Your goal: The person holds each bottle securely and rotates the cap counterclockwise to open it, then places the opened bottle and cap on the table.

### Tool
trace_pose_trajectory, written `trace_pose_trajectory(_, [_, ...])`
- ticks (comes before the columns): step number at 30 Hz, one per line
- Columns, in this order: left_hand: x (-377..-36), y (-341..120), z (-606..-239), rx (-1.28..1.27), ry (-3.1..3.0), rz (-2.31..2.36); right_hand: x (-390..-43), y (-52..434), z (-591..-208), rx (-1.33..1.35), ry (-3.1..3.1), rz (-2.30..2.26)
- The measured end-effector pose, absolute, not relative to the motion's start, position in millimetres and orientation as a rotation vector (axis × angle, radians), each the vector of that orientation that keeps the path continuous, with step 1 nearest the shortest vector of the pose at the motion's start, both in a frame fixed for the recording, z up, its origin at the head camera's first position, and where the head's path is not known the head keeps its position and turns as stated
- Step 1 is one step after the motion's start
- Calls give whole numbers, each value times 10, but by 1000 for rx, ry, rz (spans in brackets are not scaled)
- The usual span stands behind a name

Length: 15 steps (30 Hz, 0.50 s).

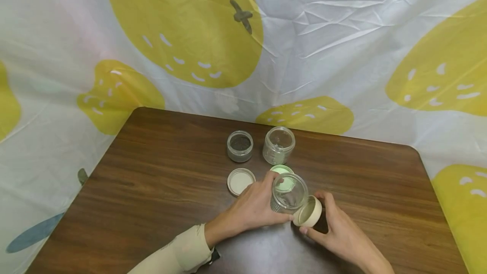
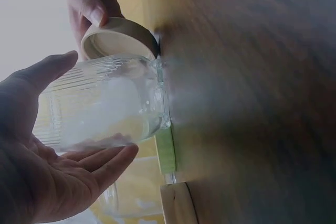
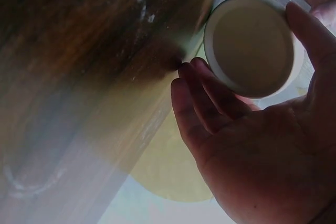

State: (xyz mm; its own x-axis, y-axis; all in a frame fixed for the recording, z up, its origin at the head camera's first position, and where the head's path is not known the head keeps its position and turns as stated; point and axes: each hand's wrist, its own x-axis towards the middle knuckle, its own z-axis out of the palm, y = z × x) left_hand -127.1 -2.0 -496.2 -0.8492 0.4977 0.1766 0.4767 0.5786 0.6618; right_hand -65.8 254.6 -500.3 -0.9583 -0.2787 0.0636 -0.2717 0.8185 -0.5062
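Observation:
My left hand (image 1: pixel 253 207) grips a clear glass jar (image 2: pixel 100 103) with ribbed sides, its thumb on one side and its fingers on the other. The jar is uncapped, and its rim faces up in the head view. Close to its right side, a cream round lid (image 1: pixel 309 212) stands tilted, its hollow side turned toward the jar. My right hand (image 1: pixel 340 234) holds this lid by its edge between thumb and fingers. From the right wrist view, the flat outer face of the lid (image 3: pixel 252 45) shows, with the jar partly hidden behind it.
Behind the held jar lies a pale green lid (image 1: pixel 280 169), partly covered by it. Another cream lid (image 1: pixel 241 182) lies left of that. Farther back stand a short jar with dark contents (image 1: pixel 240 149) and an uncapped clear jar (image 1: pixel 278 149). A fruit-printed cloth (image 1: pixel 323 54) hangs behind the brown table (image 1: pixel 171 172).

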Motion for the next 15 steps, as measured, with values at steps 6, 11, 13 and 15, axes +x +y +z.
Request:
trace_pose_trajectory(6, [-1244,-51,-4934,800,2763,1122,-657,2539,-4989,-444,2984,-824])
trace_pose_trajectory(11, [-1233,-75,-4942,793,2747,1118,-656,2540,-4993,-448,2989,-820])
trace_pose_trajectory(13, [-1229,-81,-4948,799,2746,1121,-652,2540,-4996,-448,2991,-822])
trace_pose_trajectory(15, [-1225,-84,-4953,803,2745,1127,-649,2541,-4998,-445,2990,-824])
